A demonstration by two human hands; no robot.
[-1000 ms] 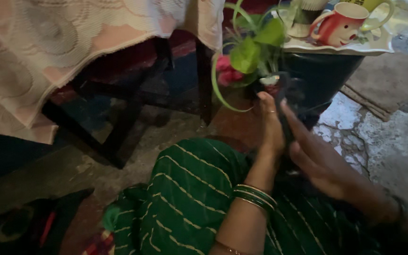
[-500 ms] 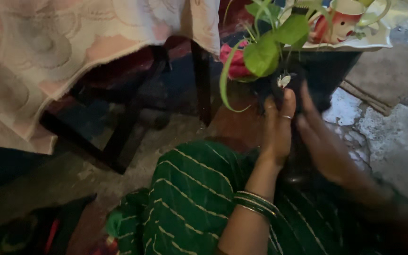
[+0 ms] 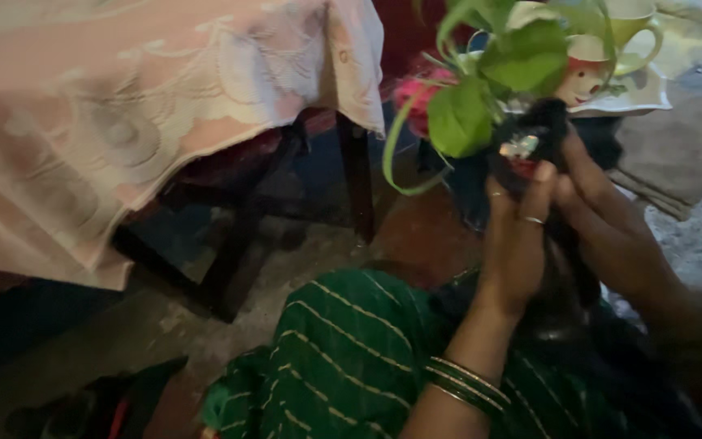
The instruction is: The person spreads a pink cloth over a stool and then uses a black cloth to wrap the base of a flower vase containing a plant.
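- Upper left of the frame: a pale pink lace cloth [image 3: 123, 114] drapes over a dark wooden table [image 3: 237, 236], hanging low enough to hide most of the legs, so everything under it sits in shadow.
- Bottom centre: the person's lap in green fabric with thin pale stripes [image 3: 343, 358]. Looks like they're seated on the rough concrete floor [image 3: 692, 244], which would explain why both hands are raised out in front.
- Centre right: the left hand [image 3: 517, 244], rings and green bangles on it, fingers curled and gripping a dark, limp piece of cloth or strap [image 3: 534, 138] with a small light tag on it, thumb pressed up near the tag.
- Just right of that: the right hand [image 3: 611, 232] clasps the same dark piece from the other side, so it's pinched between both hands, held up right in front of the leaves.
- Upper right: a leafy green plant with pink flowers [image 3: 481, 89], and behind it a white tray [image 3: 643, 93] carrying a red-and-white mug [image 3: 582, 77] and a yellow-green mug [image 3: 635, 24], kept up off the floor.
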